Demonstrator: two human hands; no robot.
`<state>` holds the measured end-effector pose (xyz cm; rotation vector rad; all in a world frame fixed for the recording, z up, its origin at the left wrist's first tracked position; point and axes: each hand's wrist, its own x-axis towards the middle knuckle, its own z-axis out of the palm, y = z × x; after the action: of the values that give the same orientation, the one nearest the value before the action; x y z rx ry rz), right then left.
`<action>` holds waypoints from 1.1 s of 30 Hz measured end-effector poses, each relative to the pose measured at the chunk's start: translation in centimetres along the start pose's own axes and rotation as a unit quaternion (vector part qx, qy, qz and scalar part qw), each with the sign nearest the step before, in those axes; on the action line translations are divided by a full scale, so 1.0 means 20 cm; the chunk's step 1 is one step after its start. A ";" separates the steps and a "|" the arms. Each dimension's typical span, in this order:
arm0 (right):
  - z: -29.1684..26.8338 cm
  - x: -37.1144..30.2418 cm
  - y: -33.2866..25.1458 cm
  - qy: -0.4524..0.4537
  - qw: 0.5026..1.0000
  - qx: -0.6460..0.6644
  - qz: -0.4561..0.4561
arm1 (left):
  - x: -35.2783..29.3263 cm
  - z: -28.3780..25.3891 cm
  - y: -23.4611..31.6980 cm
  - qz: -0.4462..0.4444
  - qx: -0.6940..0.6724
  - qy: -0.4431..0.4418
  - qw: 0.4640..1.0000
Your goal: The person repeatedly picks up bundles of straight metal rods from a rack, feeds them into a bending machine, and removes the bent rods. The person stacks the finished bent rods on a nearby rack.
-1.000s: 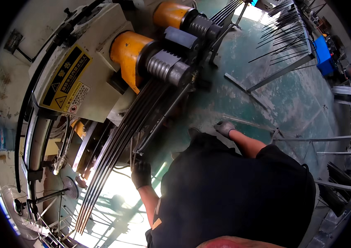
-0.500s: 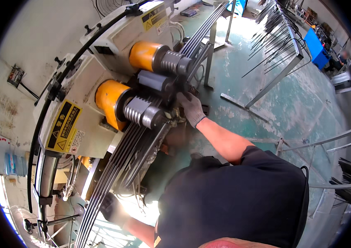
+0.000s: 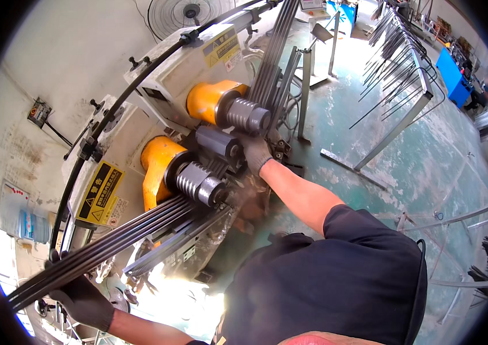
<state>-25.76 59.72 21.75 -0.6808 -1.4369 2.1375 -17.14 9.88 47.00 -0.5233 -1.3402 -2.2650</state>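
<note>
The left hand [image 3: 85, 302], in a dark glove, is holding the bundle of long, dark metal rods [image 3: 117, 237] beyond the lower-left end of the cream-coloured metal machine [image 3: 183, 72], its fingers wrapping around them. The right hand [image 3: 255, 152], in a grey-brown glove, is reaching to the machine's front, beside the black steel block [image 3: 215, 141] in the middle; its fingertips are hiding, so I cannot tell whether it is gripping anything. The rods are running along the machine's front, past its lower orange metal housing [image 3: 160, 155] and upper orange metal housing [image 3: 203, 103]. Handling them well is probably calling for keeping the bundle level and flat side by side, supporting the far-out end evenly, and keeping fingers clear of the machine's ridged steel rollers [image 3: 195, 181].
</note>
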 end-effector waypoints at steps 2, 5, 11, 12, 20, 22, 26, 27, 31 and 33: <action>0.04 0.00 -0.02 -0.013 0.996 0.082 0.030 | 0.04 0.23 -0.01 0.023 0.056 0.046 0.997; 0.07 0.02 -0.03 -0.032 0.992 0.110 0.058 | 0.08 0.46 -0.04 0.052 0.177 0.021 0.983; 0.00 0.05 -0.02 -0.044 0.994 0.089 0.051 | 0.21 0.86 -0.20 0.038 0.236 -0.058 0.969; 0.01 0.02 -0.05 -0.053 0.993 0.093 0.050 | 0.24 0.89 -0.23 0.058 0.265 -0.089 0.958; 0.00 -0.01 -0.13 -0.027 0.993 0.028 0.115 | 0.31 1.20 -0.43 0.023 0.361 -0.223 0.905; 0.00 -0.02 -0.12 -0.031 0.993 0.014 0.112 | 0.30 1.18 -0.44 0.009 0.315 -0.218 0.924; -0.01 -0.02 -0.11 -0.037 0.996 0.001 0.076 | 0.31 1.18 -0.45 0.009 0.324 -0.220 0.920; -0.01 -0.02 -0.11 -0.042 0.997 0.001 0.064 | 0.30 1.18 -0.45 0.011 0.327 -0.216 0.920; -0.01 0.00 -0.11 -0.027 0.997 0.019 0.063 | 0.31 1.18 -0.45 0.006 0.328 -0.216 0.920; 0.00 -0.03 -0.13 -0.035 0.996 0.018 0.080 | 0.31 1.17 -0.44 0.000 0.333 -0.216 0.918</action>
<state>-25.05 60.13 24.25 -0.7367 -1.4189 2.3250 -25.06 33.13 54.62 -0.7881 -2.1891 -1.5704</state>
